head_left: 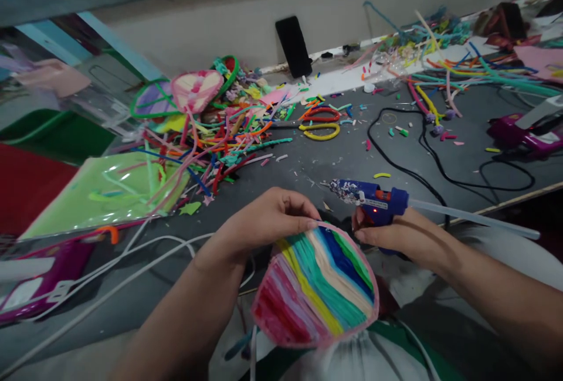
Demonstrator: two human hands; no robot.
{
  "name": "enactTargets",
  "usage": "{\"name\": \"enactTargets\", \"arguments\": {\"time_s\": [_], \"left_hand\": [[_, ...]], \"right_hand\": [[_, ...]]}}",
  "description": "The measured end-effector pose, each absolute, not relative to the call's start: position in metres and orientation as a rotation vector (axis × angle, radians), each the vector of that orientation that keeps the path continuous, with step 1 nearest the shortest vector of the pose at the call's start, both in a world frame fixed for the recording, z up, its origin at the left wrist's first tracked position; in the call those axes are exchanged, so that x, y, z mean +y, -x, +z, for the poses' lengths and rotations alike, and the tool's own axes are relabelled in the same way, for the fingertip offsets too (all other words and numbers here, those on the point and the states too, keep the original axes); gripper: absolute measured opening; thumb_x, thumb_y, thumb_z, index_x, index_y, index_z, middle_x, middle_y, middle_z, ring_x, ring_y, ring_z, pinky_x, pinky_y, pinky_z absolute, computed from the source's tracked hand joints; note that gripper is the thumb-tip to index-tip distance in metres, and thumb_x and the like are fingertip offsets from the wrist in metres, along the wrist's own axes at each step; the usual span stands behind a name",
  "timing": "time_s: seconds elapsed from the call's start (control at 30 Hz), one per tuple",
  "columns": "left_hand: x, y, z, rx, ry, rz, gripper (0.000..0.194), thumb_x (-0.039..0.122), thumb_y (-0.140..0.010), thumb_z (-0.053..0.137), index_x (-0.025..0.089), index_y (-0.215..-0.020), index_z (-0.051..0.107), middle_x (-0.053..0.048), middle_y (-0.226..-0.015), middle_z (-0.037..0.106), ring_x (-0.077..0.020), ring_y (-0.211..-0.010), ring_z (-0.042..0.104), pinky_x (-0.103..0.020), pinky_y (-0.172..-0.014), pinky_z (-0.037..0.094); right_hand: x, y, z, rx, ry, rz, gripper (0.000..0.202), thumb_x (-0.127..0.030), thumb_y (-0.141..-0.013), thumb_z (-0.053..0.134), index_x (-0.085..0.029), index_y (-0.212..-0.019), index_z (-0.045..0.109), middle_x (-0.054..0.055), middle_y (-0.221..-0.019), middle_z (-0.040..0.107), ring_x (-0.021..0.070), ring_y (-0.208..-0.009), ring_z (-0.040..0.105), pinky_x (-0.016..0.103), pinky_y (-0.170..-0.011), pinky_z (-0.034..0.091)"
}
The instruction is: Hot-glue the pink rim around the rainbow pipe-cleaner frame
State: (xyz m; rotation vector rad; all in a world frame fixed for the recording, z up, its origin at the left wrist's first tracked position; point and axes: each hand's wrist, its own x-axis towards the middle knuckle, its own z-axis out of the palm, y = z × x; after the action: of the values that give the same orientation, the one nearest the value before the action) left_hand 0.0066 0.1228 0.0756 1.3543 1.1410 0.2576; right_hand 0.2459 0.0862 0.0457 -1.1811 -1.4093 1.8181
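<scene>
Left hand (pixel 273 217): closed fingers pinch a rainbow-striped, pink-rimmed rounded panel (pixel 317 287). Right hand (pixel 387 237): curled fingers grip a blue plastic glue gun (pixel 372 194).

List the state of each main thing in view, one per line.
Left hand: closed on the striped piece's upper edge
Right hand: wrapped around the glue gun's grip
Glue gun: held, small red light lit
Glue stick: jutting from the gun's rear
Striped piece: held, striped face showing
Phone: propped up, screen dark
Scissors: lying down, unheld
Black cord: loosely looped
</scene>
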Motion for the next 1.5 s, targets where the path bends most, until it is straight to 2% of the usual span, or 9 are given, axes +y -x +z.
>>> {"name": "enactTargets", "arguments": {"time_s": [0.8,1.0,1.17,1.5], "left_hand": [[0.124,-0.009,0.077,1.146,-1.409,0.266,0.019,0.028,-0.065,0.071,0.013,-0.077,0.071,-0.002,-0.069,0.069,-0.0124,-0.063,0.06,-0.02,-0.06,0.048],[0.124,-0.009,0.075,1.142,-1.425,0.26,0.019,0.028,-0.066,0.071,0.014,-0.078,0.072,-0.002,-0.069,0.069,-0.0118,-0.062,0.06,-0.02,-0.06,0.047],[0.124,-0.008,0.074,1.133,-1.421,0.259,0.018,0.028,-0.067,0.07,0.014,-0.079,0.072,-0.002,-0.07,0.069,-0.0123,-0.062,0.06,-0.021,-0.06,0.047],[0.124,-0.01,0.073,1.143,-1.405,0.268,0.019,0.027,-0.067,0.07,0.012,-0.079,0.071,-0.002,-0.07,0.068,-0.012,-0.062,0.06,-0.021,-0.06,0.047]], "right_hand": [[0.088,-0.232,0.049,-1.499,1.338,1.713,0.02,-0.028,-0.062,0.069,-0.02,-0.071,0.053,-0.003,-0.067,0.05,0.0132,-0.062,0.046,0.026,-0.057,0.038],[0.089,-0.231,0.047,-1.629,1.427,1.566,0.018,-0.026,-0.061,0.067,-0.019,-0.072,0.055,-0.001,-0.068,0.054,0.0135,-0.063,0.047,0.025,-0.056,0.04],[0.089,-0.231,0.044,-1.626,1.416,1.609,0.019,-0.029,-0.062,0.063,-0.018,-0.075,0.055,-0.001,-0.066,0.053,0.013,-0.06,0.047,0.025,-0.054,0.04],[0.09,-0.228,0.046,-1.67,1.474,1.553,0.014,-0.024,-0.06,0.061,-0.019,-0.071,0.056,-0.001,-0.066,0.053,0.013,-0.061,0.044,0.024,-0.052,0.037]]}}
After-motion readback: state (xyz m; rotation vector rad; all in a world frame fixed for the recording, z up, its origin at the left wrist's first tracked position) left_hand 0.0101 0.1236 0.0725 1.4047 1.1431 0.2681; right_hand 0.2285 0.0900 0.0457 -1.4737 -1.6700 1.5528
